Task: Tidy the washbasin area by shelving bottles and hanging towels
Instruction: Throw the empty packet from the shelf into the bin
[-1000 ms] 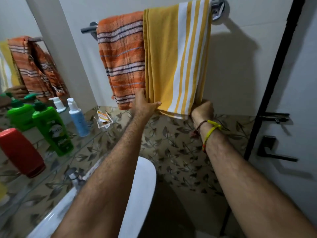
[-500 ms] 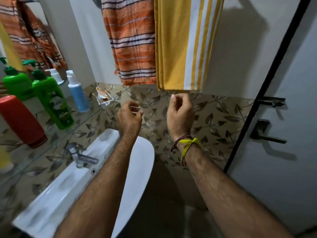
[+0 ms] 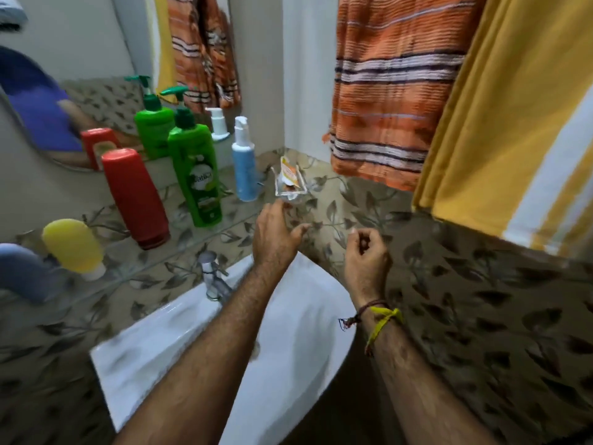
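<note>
Both hands are hovering above the white washbasin (image 3: pixel 298 332), neither holding anything. The left hand (image 3: pixel 276 232) is reaching toward the right end of the glass shelf (image 3: pixel 179 248), fingers loosely extended and released; its fingertips are lying just short of a small clear dish (image 3: pixel 288 184) holding an orange sachet, though contact cannot be confirmed. The right hand (image 3: pixel 365 255) is hanging beside it, fingers curled inward on nothing, with a yellow thread wristband (image 3: pixel 383 319) on the wrist.

The bottles are standing upright along the shelf, against the mirror (image 3: pixel 64 59): a yellow bottle (image 3: pixel 73 245) near the left end, a red bottle (image 3: pixel 134 197) cap-down, a green pump bottle (image 3: pixel 195 175), and a blue pump bottle (image 3: pixel 245 162) nearest the dish. Gaps are showing between each; the shelf's front edge is sitting above the chrome tap (image 3: pixel 213 277).

The towels are hanging on the side wall: an orange striped towel (image 3: pixel 391 91) with a yellow striped towel (image 3: pixel 513 123) overlapping its right edge. Their lower hems are ending above the leaf-patterned tiles (image 3: pixel 481 300), leaving open wall below them. The frame is motion-blurred at its margins.
</note>
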